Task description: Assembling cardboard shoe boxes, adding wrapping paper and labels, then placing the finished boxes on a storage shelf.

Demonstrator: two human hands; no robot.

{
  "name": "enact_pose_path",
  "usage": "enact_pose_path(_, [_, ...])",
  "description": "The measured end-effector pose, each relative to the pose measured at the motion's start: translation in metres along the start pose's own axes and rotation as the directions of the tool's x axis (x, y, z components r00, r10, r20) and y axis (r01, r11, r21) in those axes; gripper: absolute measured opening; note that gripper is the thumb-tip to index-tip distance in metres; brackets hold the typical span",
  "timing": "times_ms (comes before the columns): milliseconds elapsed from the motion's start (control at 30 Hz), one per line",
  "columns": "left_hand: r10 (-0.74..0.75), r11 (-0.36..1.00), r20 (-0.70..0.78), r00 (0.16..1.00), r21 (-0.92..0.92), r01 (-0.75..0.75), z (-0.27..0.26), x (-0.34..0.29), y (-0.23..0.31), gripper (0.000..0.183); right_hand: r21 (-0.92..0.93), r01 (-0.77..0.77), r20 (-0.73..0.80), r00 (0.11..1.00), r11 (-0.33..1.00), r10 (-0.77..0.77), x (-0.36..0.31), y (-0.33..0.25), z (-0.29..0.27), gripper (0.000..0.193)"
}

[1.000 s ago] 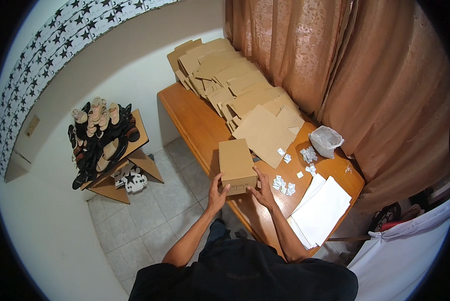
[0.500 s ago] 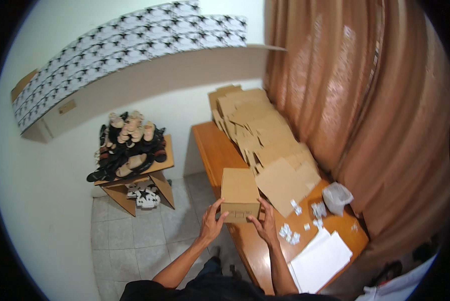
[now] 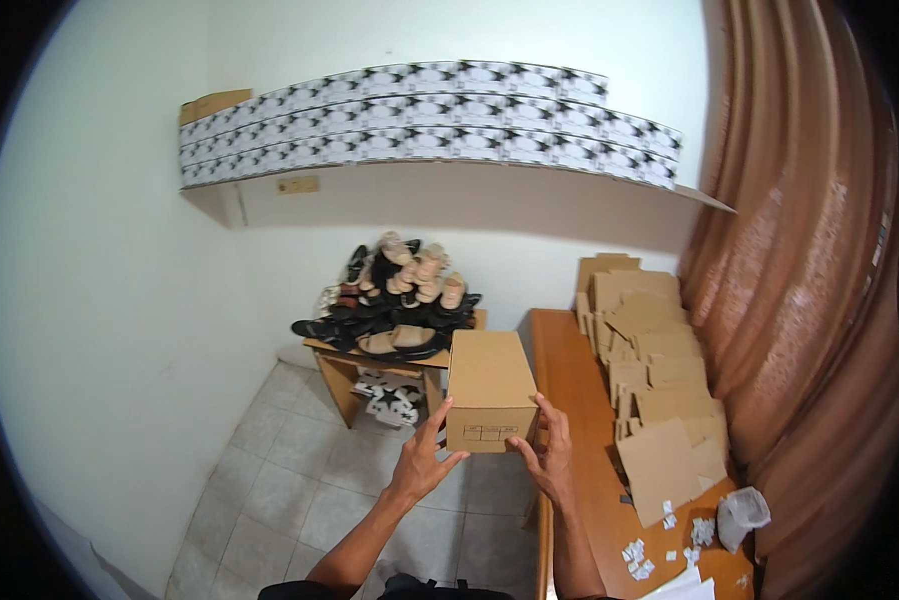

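Head view: the cardboard box [image 3: 490, 395] is up in the air, held just off the left long edge of the counter [image 3: 561, 420], nearer the person than its far left corner, with floor tiles [image 3: 299, 440] showing below. Left hand [image 3: 426, 460] has the left side, thumb by the lower front corner; right hand [image 3: 549, 452] grips the right side, thumb on the front panel. So yeah, both hands are wrapped on it.

My guess is it's light and fairly stiff, though the panels would probably dent if you squeezed mid-wall. Can't see whether anything's inside. Plain card shouldn't be too slippery. I'd hold it by the side walls close to the corners, pretty much like this.

It's roughly upright, lid on top, and the panel with the printed grid faces the person. Long axis looks like it runs away from the body, but foreshortening makes that iffy.
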State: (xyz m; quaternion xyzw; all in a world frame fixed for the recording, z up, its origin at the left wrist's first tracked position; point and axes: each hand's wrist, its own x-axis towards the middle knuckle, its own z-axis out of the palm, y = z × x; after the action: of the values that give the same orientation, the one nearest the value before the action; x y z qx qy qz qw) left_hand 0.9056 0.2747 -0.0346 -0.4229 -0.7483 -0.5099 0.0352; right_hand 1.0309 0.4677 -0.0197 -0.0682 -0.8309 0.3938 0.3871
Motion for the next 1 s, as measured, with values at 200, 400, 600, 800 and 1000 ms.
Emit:
enact_pose_path(200, [0.026,0.997,-0.215,0.976,0.075,-0.01,-0.125,0.01,-0.014,0.102,0.098,0.135,0.057,0.988,0.986,-0.141,0.064,-0.072,0.102,0.075])
enact_pose_path(400, [0.055,0.992,-0.32,0.946,0.125,-0.016,-0.26,0.009,-0.048,0.097,0.138,0.331,0.055,0.938,0.933,-0.341,0.114,-0.144,0.22,0.073])
enact_pose_path(600, [0.122,0.967,-0.404,0.907,0.254,-0.017,-0.376,0.015,-0.084,0.096,0.229,0.389,0.062,0.909,0.892,-0.412,0.159,-0.21,0.324,0.082])
enact_pose_path(800, [0.164,0.958,-0.45,0.878,0.284,-0.033,-0.464,0.044,-0.121,0.096,0.258,0.499,-0.005,0.857,0.827,-0.515,0.214,-0.246,0.413,0.085])
enact_pose_path(1000, [0.227,0.941,-0.486,0.844,0.332,-0.062,-0.531,0.095,-0.169,0.098,0.328,0.545,-0.068,0.828,0.772,-0.556,0.279,-0.262,0.497,0.084])
